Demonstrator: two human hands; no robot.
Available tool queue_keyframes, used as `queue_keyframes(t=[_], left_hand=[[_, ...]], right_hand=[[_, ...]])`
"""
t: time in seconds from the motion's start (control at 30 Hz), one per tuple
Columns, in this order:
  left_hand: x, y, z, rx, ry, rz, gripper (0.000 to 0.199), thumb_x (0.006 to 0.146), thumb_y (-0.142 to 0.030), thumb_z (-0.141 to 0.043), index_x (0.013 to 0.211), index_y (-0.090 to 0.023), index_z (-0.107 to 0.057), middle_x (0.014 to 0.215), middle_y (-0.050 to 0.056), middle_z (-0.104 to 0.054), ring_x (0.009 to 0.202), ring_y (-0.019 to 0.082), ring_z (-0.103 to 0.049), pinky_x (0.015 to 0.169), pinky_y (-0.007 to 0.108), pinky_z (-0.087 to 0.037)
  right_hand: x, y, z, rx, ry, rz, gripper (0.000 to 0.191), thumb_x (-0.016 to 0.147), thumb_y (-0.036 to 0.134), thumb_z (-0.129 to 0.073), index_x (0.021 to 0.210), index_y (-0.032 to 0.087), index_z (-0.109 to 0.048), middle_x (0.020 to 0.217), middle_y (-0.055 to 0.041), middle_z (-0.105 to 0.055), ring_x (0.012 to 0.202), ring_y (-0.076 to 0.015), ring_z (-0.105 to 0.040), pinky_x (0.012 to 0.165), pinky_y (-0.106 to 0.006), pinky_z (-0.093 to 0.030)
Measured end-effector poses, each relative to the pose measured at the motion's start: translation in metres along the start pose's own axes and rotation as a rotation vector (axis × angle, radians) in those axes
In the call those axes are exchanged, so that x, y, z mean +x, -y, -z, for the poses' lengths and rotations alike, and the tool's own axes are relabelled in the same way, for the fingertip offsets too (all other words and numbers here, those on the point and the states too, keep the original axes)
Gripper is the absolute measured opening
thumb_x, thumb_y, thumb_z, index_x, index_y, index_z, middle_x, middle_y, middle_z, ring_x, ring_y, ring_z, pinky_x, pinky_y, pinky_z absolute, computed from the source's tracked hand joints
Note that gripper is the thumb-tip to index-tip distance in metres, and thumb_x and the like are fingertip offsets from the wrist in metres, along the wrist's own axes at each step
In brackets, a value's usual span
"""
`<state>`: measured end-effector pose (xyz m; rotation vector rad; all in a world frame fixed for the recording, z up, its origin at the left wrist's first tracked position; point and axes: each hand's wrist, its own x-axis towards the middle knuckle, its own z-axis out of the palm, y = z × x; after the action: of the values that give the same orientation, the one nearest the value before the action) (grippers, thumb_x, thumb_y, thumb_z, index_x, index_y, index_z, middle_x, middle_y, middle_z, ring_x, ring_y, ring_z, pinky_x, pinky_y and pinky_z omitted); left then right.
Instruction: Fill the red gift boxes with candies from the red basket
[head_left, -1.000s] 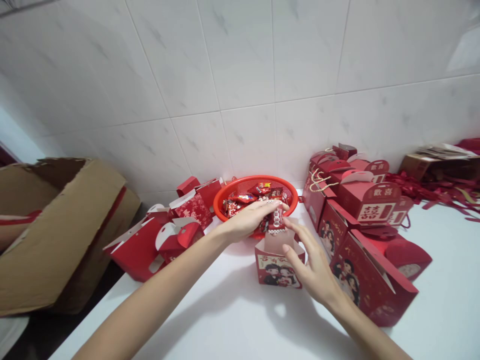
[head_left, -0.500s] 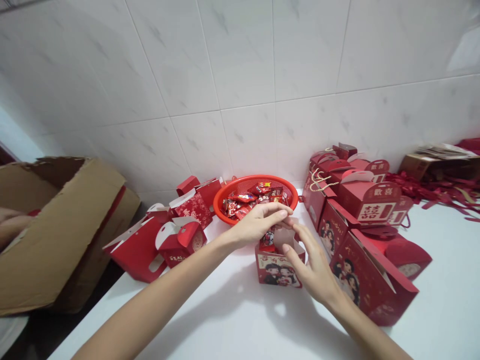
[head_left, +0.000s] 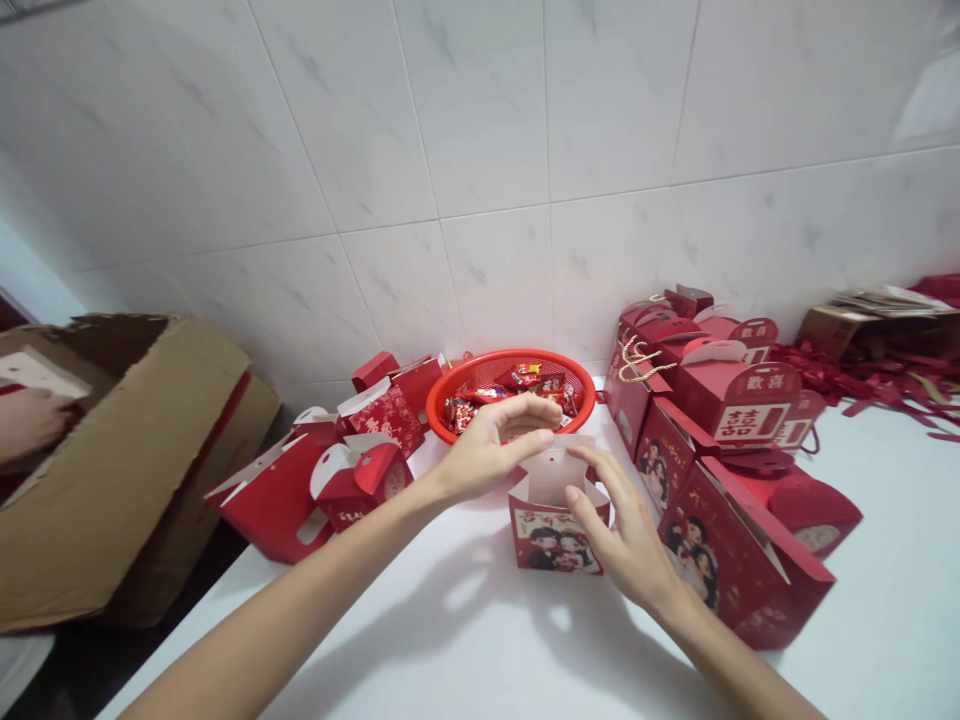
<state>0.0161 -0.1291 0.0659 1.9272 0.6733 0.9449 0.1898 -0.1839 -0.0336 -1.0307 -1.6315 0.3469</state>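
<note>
Open-top red card box [head_left: 556, 540], long side left-to-right, R hand [head_left: 631, 540] nearer.
My L hand [head_left: 487, 455] up & left, nr red plastic basket [head_left: 441, 400]; fingers & thumb apart, both hands.

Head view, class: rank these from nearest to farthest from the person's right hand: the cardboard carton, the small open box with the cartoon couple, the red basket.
From the right hand:
1. Small open box: right beside the fingers, on their left.
2. Red basket: behind that box, towards the tiled wall.
3. Cardboard carton: far left.
</note>
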Motion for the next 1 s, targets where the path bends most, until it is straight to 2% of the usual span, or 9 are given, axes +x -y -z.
queue_keyframes(t=[0.1, 0.17, 0.23, 0.3, 0.43, 0.57, 0.67, 0.83, 1.0], left_hand=[[-0.015, 0.001, 0.005, 0.195, -0.009, -0.035, 0.039, 0.081, -0.026, -0.072, 0.118, -0.02, -0.063, 0.127, 0.01, -0.063, 0.122, 0.027, -0.057, 0.106, 0.044, -0.044], [-0.026, 0.006, 0.009, 0.308, 0.018, -0.001, 0.057, 0.076, -0.027, -0.077, 0.129, -0.023, -0.057, 0.138, 0.011, -0.056, 0.13, 0.03, -0.051, 0.111, 0.047, -0.04], [-0.035, 0.015, 0.012, 0.327, 0.03, 0.072, 0.072, 0.074, -0.028, -0.08, 0.139, -0.024, -0.049, 0.145, 0.012, -0.05, 0.132, 0.031, -0.048, 0.111, 0.049, -0.04], [-0.042, 0.027, 0.012, 0.263, 0.023, 0.12, 0.075, 0.077, -0.028, -0.077, 0.144, -0.023, -0.042, 0.147, 0.014, -0.049, 0.13, 0.031, -0.052, 0.108, 0.048, -0.043], [-0.047, 0.047, 0.008, 0.081, 0.004, 0.124, 0.059, 0.085, -0.026, -0.068, 0.139, -0.02, -0.046, 0.137, 0.015, -0.058, 0.118, 0.028, -0.062, 0.099, 0.043, -0.051], [-0.048, 0.053, 0.003, 0.155, -0.072, 0.077, 0.042, 0.086, -0.026, -0.067, 0.126, -0.017, -0.06, 0.13, 0.012, -0.065, 0.117, 0.028, -0.062, 0.097, 0.039, -0.051], [-0.05, 0.052, 0.001, 0.236, -0.097, 0.023, 0.037, 0.087, -0.024, -0.064, 0.123, -0.018, -0.064, 0.125, 0.01, -0.068, 0.115, 0.027, -0.063, 0.101, 0.037, -0.049], [-0.056, 0.053, -0.001, 0.243, -0.1, -0.026, 0.032, 0.09, -0.024, -0.06, 0.122, -0.019, -0.066, 0.126, 0.009, -0.068, 0.113, 0.025, -0.064, 0.103, 0.038, -0.047], [-0.056, 0.056, -0.002, 0.229, -0.108, -0.036, 0.025, 0.09, -0.021, -0.059, 0.113, -0.019, -0.069, 0.116, 0.008, -0.071, 0.108, 0.022, -0.065, 0.097, 0.035, -0.05]], right_hand=[[-0.001, 0.0, -0.001, 0.009, -0.008, -0.015, 0.029, 0.099, 0.032, -0.046, 0.126, 0.023, -0.055, 0.128, -0.0094, -0.061, 0.117, -0.0228, -0.059, 0.094, -0.035, -0.053], [-0.001, -0.001, -0.002, 0.007, -0.01, -0.006, 0.028, 0.1, 0.033, -0.047, 0.126, 0.023, -0.054, 0.126, -0.0087, -0.062, 0.117, -0.0222, -0.059, 0.096, -0.036, -0.051], [-0.002, -0.002, -0.003, 0.003, -0.019, 0.008, 0.031, 0.1, 0.034, -0.048, 0.129, 0.024, -0.052, 0.128, -0.0082, -0.061, 0.12, -0.0219, -0.058, 0.101, -0.036, -0.048], [-0.003, -0.005, -0.005, 0.007, -0.058, 0.01, 0.038, 0.099, 0.033, -0.051, 0.135, 0.024, -0.047, 0.133, -0.0086, -0.059, 0.123, -0.022, -0.056, 0.103, -0.037, -0.047], [-0.004, -0.008, -0.008, 0.099, -0.114, -0.042, 0.043, 0.096, 0.033, -0.057, 0.137, 0.024, -0.047, 0.134, -0.0081, -0.058, 0.119, -0.0215, -0.058, 0.098, -0.033, -0.049], [-0.002, -0.006, -0.006, 0.221, -0.03, -0.132, 0.018, 0.096, 0.034, -0.057, 0.102, 0.02, -0.066, 0.095, -0.0031, -0.071, 0.086, -0.0173, -0.066, 0.075, -0.025, -0.052], [-0.001, -0.003, -0.005, 0.245, -0.013, -0.161, 0.02, 0.095, 0.034, -0.058, 0.087, 0.019, -0.069, 0.077, -0.0004, -0.068, 0.07, -0.0147, -0.062, 0.066, -0.022, -0.049], [-0.003, 0.0, -0.005, 0.299, -0.01, -0.186, 0.019, 0.093, 0.035, -0.06, 0.09, 0.019, -0.07, 0.083, -0.0024, -0.071, 0.076, -0.017, -0.063, 0.07, -0.024, -0.049], [-0.003, -0.001, -0.005, 0.284, 0.014, -0.2, 0.023, 0.094, 0.04, -0.058, 0.092, 0.019, -0.066, 0.085, -0.0036, -0.069, 0.077, -0.0186, -0.062, 0.07, -0.025, -0.048]])
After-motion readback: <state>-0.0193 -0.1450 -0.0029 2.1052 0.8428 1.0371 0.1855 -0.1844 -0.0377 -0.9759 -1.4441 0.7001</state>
